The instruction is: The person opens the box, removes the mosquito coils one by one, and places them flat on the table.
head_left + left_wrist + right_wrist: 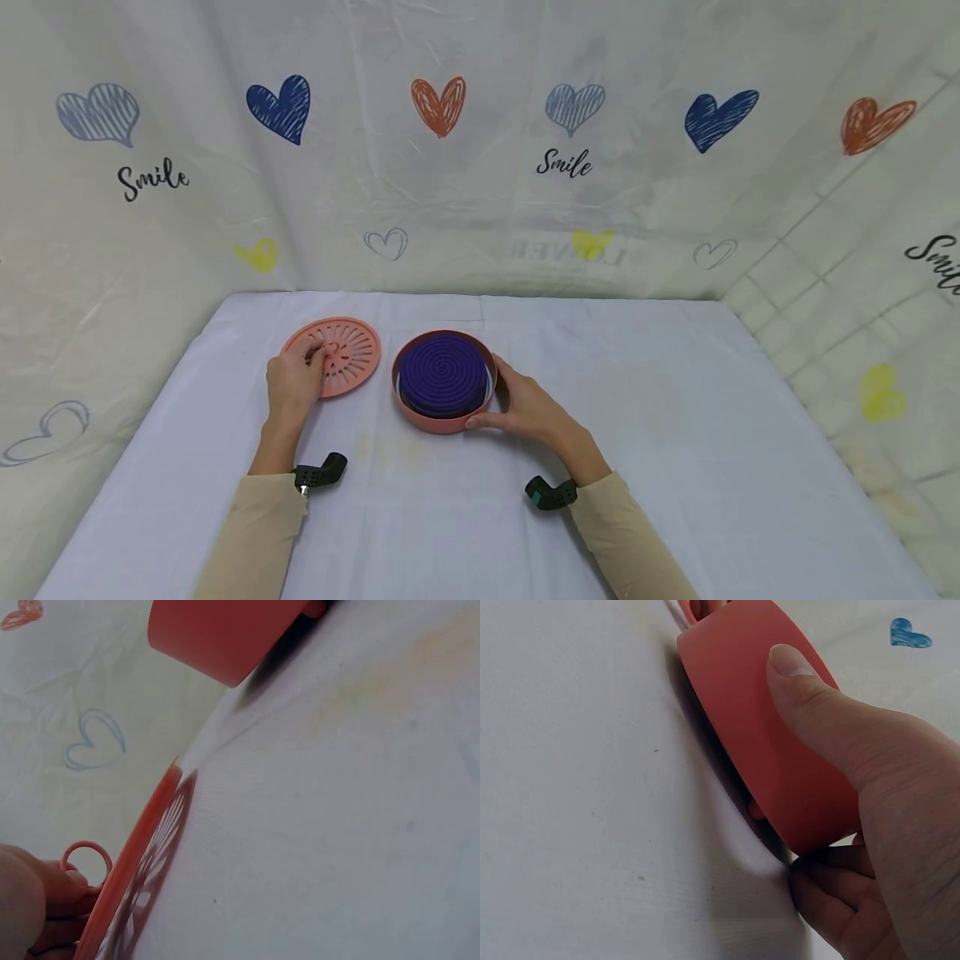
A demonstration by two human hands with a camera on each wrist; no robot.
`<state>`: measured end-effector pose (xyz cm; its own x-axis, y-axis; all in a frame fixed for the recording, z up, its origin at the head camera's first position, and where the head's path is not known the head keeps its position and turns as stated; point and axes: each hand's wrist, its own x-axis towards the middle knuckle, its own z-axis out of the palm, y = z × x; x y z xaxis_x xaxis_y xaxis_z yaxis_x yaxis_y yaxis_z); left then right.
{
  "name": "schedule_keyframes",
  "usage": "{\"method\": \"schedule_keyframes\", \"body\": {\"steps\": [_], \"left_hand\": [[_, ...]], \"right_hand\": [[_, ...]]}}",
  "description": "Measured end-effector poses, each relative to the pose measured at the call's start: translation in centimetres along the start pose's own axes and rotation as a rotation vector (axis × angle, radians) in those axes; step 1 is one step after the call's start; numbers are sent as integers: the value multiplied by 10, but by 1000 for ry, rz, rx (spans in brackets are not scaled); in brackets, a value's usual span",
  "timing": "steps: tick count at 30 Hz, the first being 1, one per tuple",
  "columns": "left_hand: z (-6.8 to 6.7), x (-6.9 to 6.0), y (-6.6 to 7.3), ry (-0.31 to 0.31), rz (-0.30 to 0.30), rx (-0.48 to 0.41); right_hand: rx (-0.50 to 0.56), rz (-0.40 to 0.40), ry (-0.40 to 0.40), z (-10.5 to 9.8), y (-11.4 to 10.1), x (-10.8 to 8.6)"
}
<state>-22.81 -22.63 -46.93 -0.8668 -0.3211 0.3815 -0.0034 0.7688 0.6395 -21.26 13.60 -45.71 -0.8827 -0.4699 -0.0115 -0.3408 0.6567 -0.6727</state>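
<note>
A round, salmon-pink mosquito coil holder [433, 423] sits mid-table, with a stack of dark purple mosquito coils [442, 375] inside its wall. My right hand [536, 408] grips the holder from the right side. In the right wrist view, the thumb [802, 690] lies along the outer wall and the other fingers reach round the far side. To the left is the matching slotted lid [352, 373], with a small ring handle [88, 844] on top. My left hand [295, 379] pinches the lid at that ring. A narrow shadow lies under the lid in the left wrist view.
A white cloth [660, 433] covers the table, with faint yellowish stains in front of the holder. Behind the table hangs a pale curtain [480, 183] printed with hearts and words. Dark wrist cameras [321, 472] are strapped on both forearms.
</note>
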Motion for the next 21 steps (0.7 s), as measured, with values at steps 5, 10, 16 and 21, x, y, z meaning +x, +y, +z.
{"method": "schedule_keyframes", "body": {"steps": [5, 10, 16, 21], "left_hand": [[0, 0, 0, -11, -10, 3], [1, 0, -1, -13, -14, 11], [2, 0, -2, -19, -15, 20], [3, -1, -4, -34, -31, 22]], "right_hand": [[-7, 7, -3, 0, 0, 0], [-11, 5, -2, -1, -1, -1], [-9, 8, -3, -1, -1, -1], [-16, 21, -3, 0, -1, -1]]}}
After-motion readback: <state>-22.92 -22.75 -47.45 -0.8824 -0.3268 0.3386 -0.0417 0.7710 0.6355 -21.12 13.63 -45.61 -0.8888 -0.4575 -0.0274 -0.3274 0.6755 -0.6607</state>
